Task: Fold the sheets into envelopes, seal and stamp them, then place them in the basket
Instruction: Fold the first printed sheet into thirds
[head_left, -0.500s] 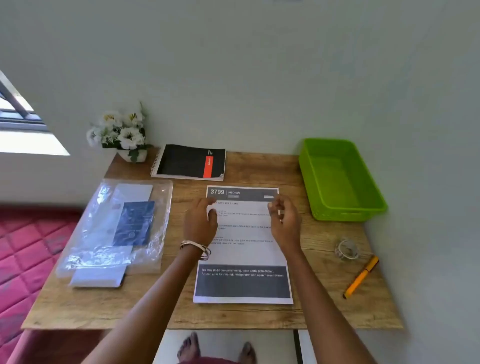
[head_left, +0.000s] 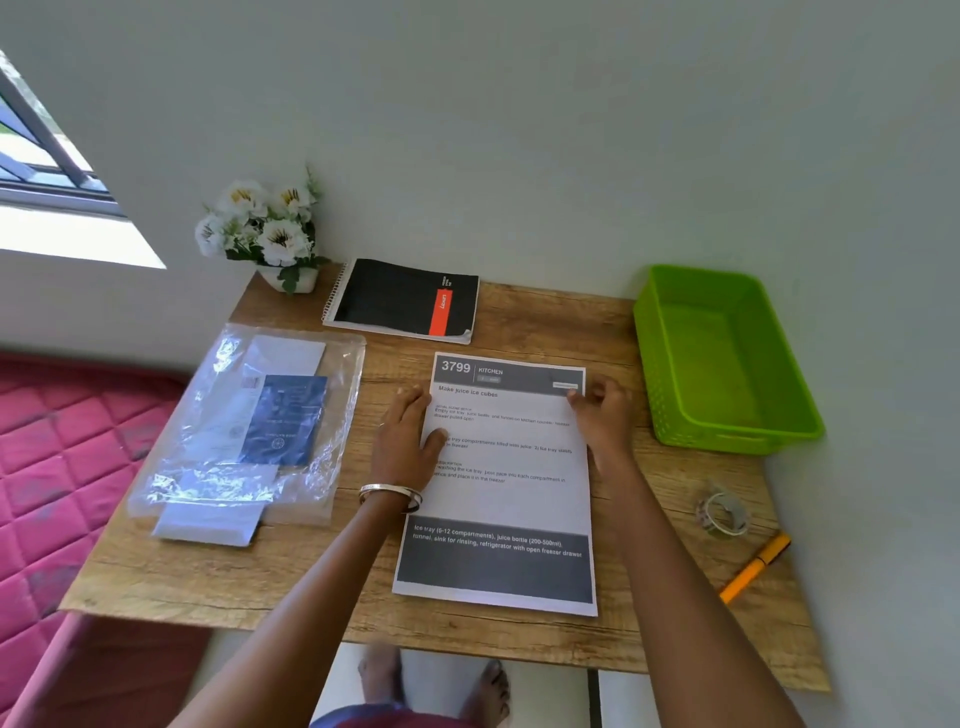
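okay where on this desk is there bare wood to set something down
Bare wood lies between the notebook and green basket, along the near edge below the plastic bag, and between the printed sheet and tape roll. The middle is crowded by both hands.

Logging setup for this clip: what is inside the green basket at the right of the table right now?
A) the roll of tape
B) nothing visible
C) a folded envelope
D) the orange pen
B: the green basket shows only its bare floor, while the roll of tape and the orange pen lie on the table in front of it, and the printed sheet still lies flat and unfolded.
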